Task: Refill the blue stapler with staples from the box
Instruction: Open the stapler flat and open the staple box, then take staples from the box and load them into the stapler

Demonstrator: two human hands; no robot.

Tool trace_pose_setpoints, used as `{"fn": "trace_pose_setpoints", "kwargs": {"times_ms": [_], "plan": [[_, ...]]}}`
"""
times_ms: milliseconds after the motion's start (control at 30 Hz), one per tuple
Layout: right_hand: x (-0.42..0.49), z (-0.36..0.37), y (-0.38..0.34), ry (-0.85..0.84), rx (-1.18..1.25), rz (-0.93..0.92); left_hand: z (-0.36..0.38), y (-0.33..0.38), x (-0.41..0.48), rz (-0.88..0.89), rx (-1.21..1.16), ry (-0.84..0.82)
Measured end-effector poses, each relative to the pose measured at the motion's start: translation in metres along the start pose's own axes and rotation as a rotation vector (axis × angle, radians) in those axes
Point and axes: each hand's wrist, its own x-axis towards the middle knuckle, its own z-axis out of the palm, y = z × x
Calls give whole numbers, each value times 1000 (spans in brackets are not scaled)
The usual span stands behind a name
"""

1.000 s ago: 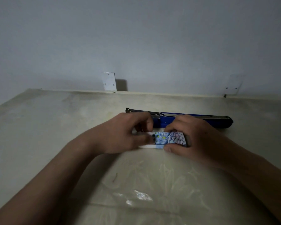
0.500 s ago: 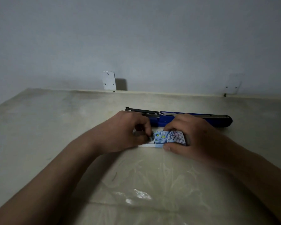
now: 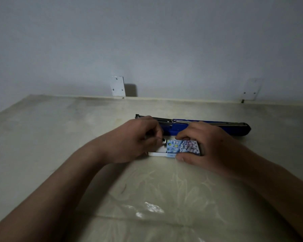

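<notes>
Gripping staple box point(image 3: 182, 147) w/ right hand point(image 3: 215, 145), fingers curled round it, left hand point(image 3: 133, 142) fingers pinching staples point(image 3: 163, 142), blue stapler point(image 3: 180, 127) behind.

the left hand point(image 3: 133, 142) and right hand point(image 3: 212, 144) hide the near side of the blue stapler point(image 3: 180, 127); the right hand covers the box point(image 3: 182, 147) at its right end; the staples point(image 3: 163, 142) pinched by the left hand show only as a tiny glint

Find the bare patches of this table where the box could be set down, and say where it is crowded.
Bare: the table left of the left hand; the strip between the stapler and the wall; the near stretch between the forearms. Crowded: the middle, where the right hand grips the box and the left pinches staples just before the stapler.
</notes>
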Motion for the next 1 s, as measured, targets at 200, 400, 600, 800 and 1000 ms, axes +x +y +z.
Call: {"fn": "trace_pose_setpoints", "kwargs": {"times_ms": [200, 400, 600, 800, 1000], "plan": [[-1, 2, 2, 12, 8, -13, 4, 2, 1, 18, -21, 71], [3, 4, -2, 164, 0, -36, 8, 4, 2, 25, -95, 214], [16, 1, -8, 302, -95, -89, 9, 6, 4, 21, -240, 279], [22, 3, -15, 365, 32, -100, 10, 5, 5, 5, -337, 326], [32, 3, -20, 413, 114, -51, 9, 3, 8, -14, -442, 376]]}}
